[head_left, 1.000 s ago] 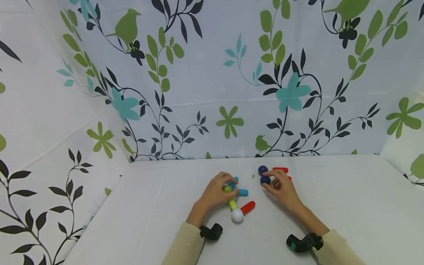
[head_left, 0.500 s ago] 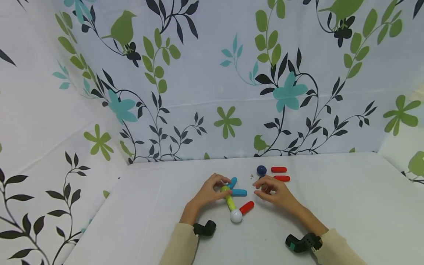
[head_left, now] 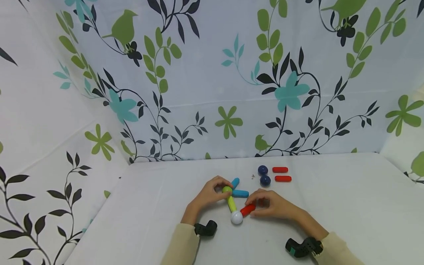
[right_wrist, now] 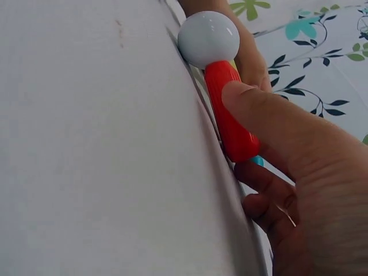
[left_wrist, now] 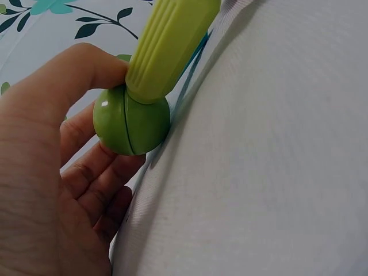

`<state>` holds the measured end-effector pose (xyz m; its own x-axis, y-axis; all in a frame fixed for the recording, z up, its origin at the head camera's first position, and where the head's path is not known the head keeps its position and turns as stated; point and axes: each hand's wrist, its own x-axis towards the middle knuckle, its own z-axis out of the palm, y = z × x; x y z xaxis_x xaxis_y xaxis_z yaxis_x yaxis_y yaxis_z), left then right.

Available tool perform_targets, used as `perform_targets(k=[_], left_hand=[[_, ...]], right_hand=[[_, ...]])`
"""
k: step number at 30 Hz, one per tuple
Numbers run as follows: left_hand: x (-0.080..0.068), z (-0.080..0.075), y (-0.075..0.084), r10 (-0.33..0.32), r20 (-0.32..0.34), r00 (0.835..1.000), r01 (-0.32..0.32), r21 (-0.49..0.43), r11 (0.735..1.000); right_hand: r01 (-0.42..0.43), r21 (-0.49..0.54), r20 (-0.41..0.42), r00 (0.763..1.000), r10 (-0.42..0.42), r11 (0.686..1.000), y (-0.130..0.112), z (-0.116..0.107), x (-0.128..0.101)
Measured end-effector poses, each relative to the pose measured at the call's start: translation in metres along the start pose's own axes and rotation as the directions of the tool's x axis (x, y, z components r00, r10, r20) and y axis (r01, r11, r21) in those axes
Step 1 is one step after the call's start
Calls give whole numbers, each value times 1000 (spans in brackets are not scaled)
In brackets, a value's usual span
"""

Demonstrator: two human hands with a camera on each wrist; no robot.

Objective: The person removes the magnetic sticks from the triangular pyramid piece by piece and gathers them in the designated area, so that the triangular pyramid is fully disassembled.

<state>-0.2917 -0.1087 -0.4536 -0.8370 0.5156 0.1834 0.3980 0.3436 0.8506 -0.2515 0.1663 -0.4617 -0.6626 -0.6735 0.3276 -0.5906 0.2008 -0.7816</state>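
My left hand (head_left: 212, 191) holds a green ball (left_wrist: 135, 123) between thumb and fingers. A yellow-green ridged stick (left_wrist: 172, 49) joins that ball to a white ball (head_left: 236, 217) nearer the front of the table. From the white ball a red stick (right_wrist: 231, 118) slants out to the right. My right hand (head_left: 273, 205) pinches the red stick's free end, thumb on top and fingers on the far side. Just beyond the left fingertips lie two light blue sticks, one (head_left: 240, 193) pointing right and one (head_left: 235, 182) slanting away; their inner ends meet near the left fingers.
Two dark blue balls (head_left: 265, 180) stand further back on the white table (head_left: 331, 206). Beside them lie two loose red sticks (head_left: 283, 179). A leaf-patterned cloth (head_left: 198, 73) hangs behind and along the left side.
My right hand has left the dark blue balls, come toward the front, and taken hold of the red stick. My left hand stays at the green ball.
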Motion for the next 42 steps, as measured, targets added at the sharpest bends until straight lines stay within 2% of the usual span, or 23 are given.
perform_targets(k=[8,15,18,26,33,42], left_hand=[[3,0,0,-2,3,1000,2,-14,1000],[-8,-5,37,-9,14,1000,9,-18,1000],[-7,-6,34,-19,21,1000,20,-19,1000],[3,1,3,-47,6,999,48,-13,999],[4,0,3,-38,8,999,38,-14,999],[3,-1,2,-58,15,998,58,-3,998]], right_hand=[[42,-83,5,999,-42,996,1,5,5],[1,-53,31,1000,1,999,-1,5,6],[-10,-56,26,1000,11,998,-2,4,6],[-57,-53,22,998,59,997,-5,1,6],[-67,-68,16,998,68,995,-4,-4,6],[-66,-34,9,998,66,997,-5,-1,6]])
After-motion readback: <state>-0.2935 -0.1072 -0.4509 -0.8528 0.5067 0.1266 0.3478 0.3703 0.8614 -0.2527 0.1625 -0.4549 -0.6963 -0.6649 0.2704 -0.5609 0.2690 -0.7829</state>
